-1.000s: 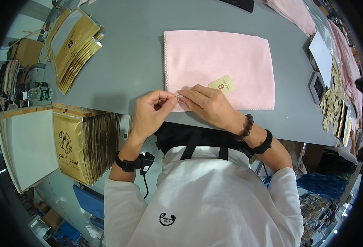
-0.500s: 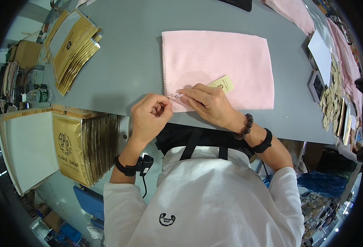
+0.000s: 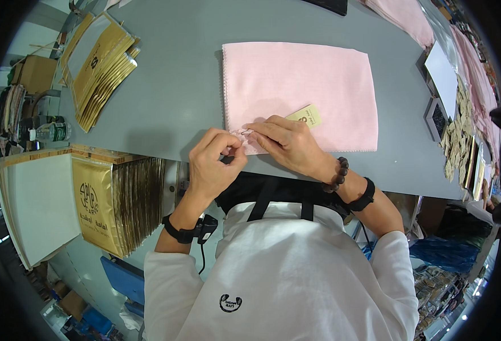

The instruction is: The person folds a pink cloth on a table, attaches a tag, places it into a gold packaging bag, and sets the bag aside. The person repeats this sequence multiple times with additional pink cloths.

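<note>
A folded pink cloth point(image 3: 299, 74) with a stitched, scalloped edge lies flat on the grey table in front of me. At its near left corner, my left hand point(image 3: 216, 162) is closed, thumb and forefinger pinching the bunched edge. My right hand point(image 3: 290, 145) lies over the near side of the cloth, its fingertips closed on the same gathered corner. A small thin dark thing point(image 3: 245, 132), perhaps a pin or loop, shows at those fingertips; its kind is unclear. Just beyond my right knuckles, a pale yellow card tag point(image 3: 306, 115) rests on the cloth, partly covered.
Gold packets point(image 3: 100, 68) are fanned out at the far left. More gold packets point(image 3: 100, 199) stand in a box below the table's left edge, near a plastic bottle point(image 3: 53, 132). On the right lie many beige tags point(image 3: 458, 136), a small dark tray point(image 3: 437, 118) and more pink cloth point(image 3: 404, 20).
My left hand has moved a little to the right and its fingers now pinch closer in at the corner. My right hand and the cloth have hardly moved.
</note>
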Motion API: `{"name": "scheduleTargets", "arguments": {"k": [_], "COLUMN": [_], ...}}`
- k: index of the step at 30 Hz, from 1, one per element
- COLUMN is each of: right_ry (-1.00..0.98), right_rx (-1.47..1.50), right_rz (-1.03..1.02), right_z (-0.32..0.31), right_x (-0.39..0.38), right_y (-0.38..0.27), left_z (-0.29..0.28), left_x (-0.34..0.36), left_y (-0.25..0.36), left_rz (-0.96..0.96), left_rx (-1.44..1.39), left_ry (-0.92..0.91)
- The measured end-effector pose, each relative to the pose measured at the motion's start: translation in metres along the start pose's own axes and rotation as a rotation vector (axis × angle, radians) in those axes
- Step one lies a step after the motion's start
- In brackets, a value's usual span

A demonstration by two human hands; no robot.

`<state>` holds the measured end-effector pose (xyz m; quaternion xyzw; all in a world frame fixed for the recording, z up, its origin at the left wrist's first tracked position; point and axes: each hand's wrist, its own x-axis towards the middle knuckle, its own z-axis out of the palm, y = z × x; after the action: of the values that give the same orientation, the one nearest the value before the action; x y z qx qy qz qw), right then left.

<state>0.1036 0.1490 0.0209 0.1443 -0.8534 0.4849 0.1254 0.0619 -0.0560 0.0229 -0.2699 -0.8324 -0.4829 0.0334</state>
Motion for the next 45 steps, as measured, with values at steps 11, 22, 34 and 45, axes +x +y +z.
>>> {"name": "scheduleTargets", "arguments": {"k": [11,22,34,45], "right_ry": [-0.017,-0.017,-0.021,-0.099], "right_rx": [-0.017,-0.019,-0.021,-0.361], "right_rz": [-0.057,-0.081,-0.082,-0.215], "right_z": [0.002,0.003,0.004,0.023], "right_x": [-0.001,-0.001,-0.001,0.002], "right_y": [0.003,0.001,0.001,-0.014], "left_z": [-0.012,-0.023,-0.019,-0.064], "left_x": [0.006,0.02,0.012,0.033], "left_y": [-0.006,-0.003,-0.01,-0.04], "left_rz": [-0.402,-0.579,-0.551,-0.524], "left_rx": [-0.365,-0.471,-0.474,-0.195], "left_ry": [-0.171,-0.325,-0.254,-0.117]}}
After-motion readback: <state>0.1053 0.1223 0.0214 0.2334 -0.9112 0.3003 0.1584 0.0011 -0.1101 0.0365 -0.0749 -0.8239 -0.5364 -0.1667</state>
